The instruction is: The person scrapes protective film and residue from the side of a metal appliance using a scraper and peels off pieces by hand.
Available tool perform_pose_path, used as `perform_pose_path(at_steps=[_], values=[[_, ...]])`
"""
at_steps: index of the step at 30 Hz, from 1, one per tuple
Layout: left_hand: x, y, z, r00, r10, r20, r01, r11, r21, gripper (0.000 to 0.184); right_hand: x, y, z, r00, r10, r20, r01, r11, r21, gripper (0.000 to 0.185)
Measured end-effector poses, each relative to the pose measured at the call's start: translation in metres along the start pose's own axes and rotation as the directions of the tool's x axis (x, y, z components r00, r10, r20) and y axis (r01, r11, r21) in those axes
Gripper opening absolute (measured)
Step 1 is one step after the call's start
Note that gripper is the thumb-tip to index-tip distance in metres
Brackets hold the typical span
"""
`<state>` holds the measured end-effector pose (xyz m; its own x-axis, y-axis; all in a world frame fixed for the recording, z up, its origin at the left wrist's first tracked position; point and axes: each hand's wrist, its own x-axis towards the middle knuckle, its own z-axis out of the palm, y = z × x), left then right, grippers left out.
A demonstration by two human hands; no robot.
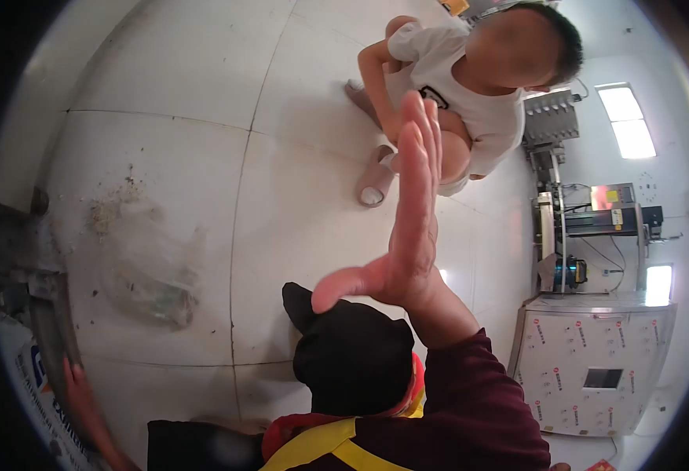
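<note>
My right hand (pixel 411 224), with a maroon sleeve, is raised in the middle of the view. Its fingers are stretched straight, the thumb sticks out to the left, and it holds nothing. Behind it lies the pale tiled floor (pixel 305 188). My left hand (pixel 84 400) shows at the lower left edge, its fingers extended beside a white bag with blue and black print (pixel 46 392). Whether it touches the bag I cannot tell. Below my right hand are my knee in black trousers (pixel 352 353) and a yellow strap (pixel 321 443).
A person in a white shirt (pixel 486 118) squats ahead. On the floor lie a crumpled clear plastic bag (pixel 160 290) and scattered crumbs (pixel 113 206). A metal frame (pixel 46 302) stands at left. A film-covered cabinet (pixel 588 369) and equipment (pixel 603 220) stand at right.
</note>
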<state>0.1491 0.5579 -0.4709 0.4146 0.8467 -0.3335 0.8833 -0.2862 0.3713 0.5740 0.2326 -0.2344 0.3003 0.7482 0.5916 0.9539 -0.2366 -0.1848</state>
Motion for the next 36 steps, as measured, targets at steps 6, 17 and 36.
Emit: perform_pose_path(at_steps=[6, 17, 36], values=[[0.025, 0.204, -0.023, 0.916, 0.325, 0.237, -0.144, 0.815, -0.562, 0.051, -0.019, 0.032, 0.066, 0.868, 0.195, 0.456, -0.347, 0.895, 0.279, 0.092], [0.03, 0.303, 0.02, 0.826, 0.285, 0.487, 0.201, 0.658, -0.725, 0.057, 0.011, 0.095, 0.126, 0.706, 0.475, 0.525, -0.565, 0.825, 0.013, 0.066], [0.033, 0.275, 0.01, 0.898, 0.232, 0.375, 0.178, 0.587, -0.79, 0.058, 0.072, 0.046, 0.093, 0.89, 0.39, 0.234, -0.451, 0.688, 0.569, 0.061]])
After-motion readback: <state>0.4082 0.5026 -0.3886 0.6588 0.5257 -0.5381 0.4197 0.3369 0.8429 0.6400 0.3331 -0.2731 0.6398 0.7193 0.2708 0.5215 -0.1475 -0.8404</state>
